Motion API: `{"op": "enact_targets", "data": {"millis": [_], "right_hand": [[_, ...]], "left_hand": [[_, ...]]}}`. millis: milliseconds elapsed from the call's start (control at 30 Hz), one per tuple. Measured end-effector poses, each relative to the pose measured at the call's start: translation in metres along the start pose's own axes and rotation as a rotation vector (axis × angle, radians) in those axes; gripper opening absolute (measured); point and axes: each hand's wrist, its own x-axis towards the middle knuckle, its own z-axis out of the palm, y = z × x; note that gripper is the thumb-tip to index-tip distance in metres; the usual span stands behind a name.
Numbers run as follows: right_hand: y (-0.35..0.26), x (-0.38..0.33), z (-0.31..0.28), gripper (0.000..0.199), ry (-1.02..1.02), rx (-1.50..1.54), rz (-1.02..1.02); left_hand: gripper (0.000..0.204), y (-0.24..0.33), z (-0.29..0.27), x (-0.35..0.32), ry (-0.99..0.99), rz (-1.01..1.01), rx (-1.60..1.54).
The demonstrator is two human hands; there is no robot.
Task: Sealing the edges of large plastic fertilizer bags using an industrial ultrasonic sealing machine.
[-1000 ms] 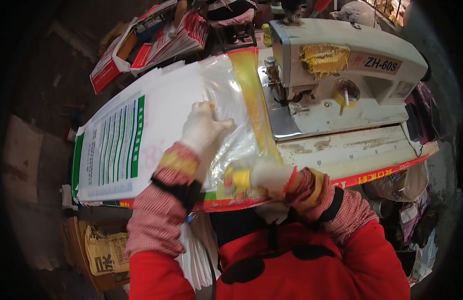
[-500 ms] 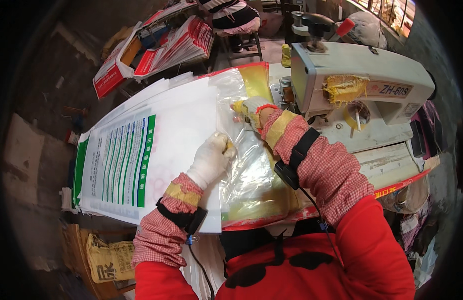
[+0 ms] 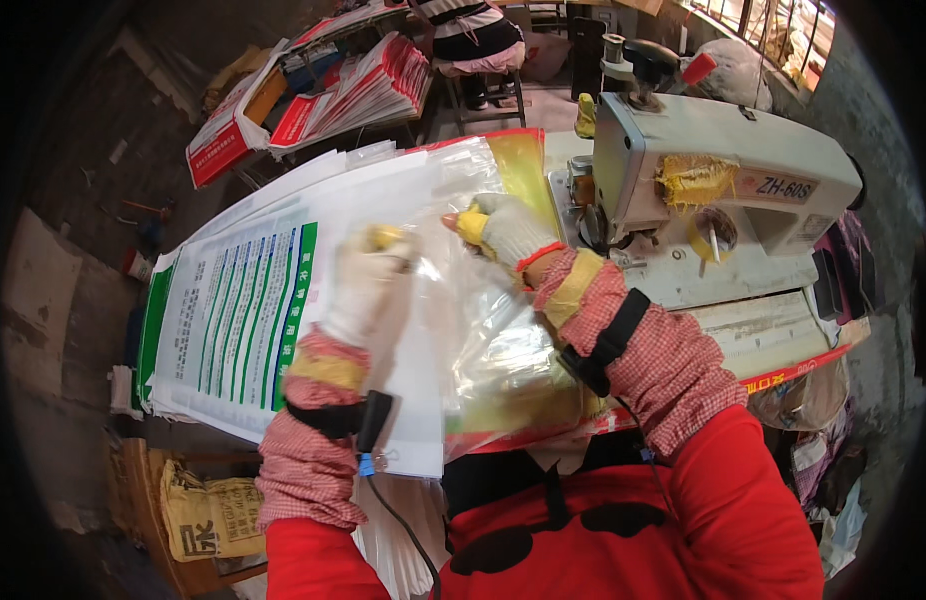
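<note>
A clear plastic bag [image 3: 498, 335] lies crumpled and shiny over a yellowish sheet in front of me. My left hand [image 3: 375, 270], in a white glove with yellow at the fingertips, is smeared by motion. Its fingers look curled in on the film's left side, above a stack of white printed sacks [image 3: 333, 190] with green panels. My right hand [image 3: 498, 230], in a whitish glove with yellow finger wraps, pinches the film near its upper part. The fingertips point left, and the exact grip is partly hidden.
A white sewing machine [image 3: 703, 170] stands on the right, close to my right forearm. A roll of tape [image 3: 710, 235] lies on its bed. Behind are stacked red-and-white sacks [image 3: 353, 85] and a seated person [image 3: 473, 40]. A yellow sack [image 3: 213, 515] sits at the lower left.
My left hand has moved left and upward over the white sacks, drawing the film's edge with it. The right hand has shifted slightly left and turned, its fingers now pointing left.
</note>
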Motion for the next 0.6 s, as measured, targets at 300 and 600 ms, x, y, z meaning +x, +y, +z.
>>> {"op": "enact_targets", "data": {"millis": [300, 600], "right_hand": [[-0.009, -0.068, 0.024, 0.024, 0.253, -0.361, -1.033], [0.020, 0.034, 0.091, 0.037, -0.086, 1.000, -0.395]], "left_hand": [[0.012, 0.030, -0.062, -0.041, 0.145, 0.228, -0.246], [0.011, 0.051, -0.016, -0.148, -1.226, 0.364, 0.625]]}}
